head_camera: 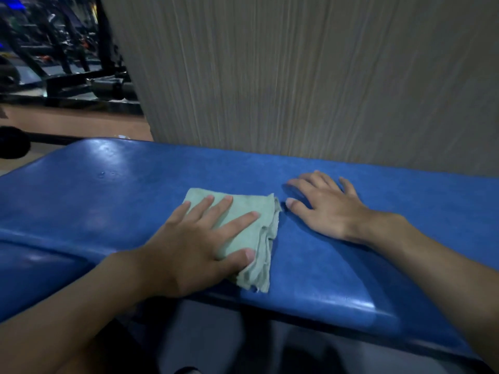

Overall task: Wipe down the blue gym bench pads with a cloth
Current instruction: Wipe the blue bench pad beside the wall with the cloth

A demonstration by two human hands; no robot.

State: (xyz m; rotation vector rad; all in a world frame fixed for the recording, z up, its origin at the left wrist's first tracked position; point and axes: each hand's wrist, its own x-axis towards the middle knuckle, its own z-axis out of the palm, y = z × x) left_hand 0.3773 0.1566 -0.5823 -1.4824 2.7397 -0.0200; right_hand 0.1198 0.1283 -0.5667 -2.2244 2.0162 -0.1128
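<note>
A long blue bench pad point(108, 201) runs across the view from left to right. A folded pale green cloth point(256, 214) lies flat on its middle. My left hand point(194, 244) presses down on the cloth with straight, spread fingers, the thumb along the cloth's near edge. My right hand point(326, 206) rests palm down on the bare pad just right of the cloth, fingers spread, holding nothing. A second blue pad point(29, 268) adjoins at the lower left, split off by a seam.
A grey wood-grain wall point(297, 76) rises right behind the pad's far edge. Black gym machine frames point(81, 85) stand on the floor at the upper left. A dark round object point(13, 147) sits at the left edge. Below the pad's near edge is dark floor.
</note>
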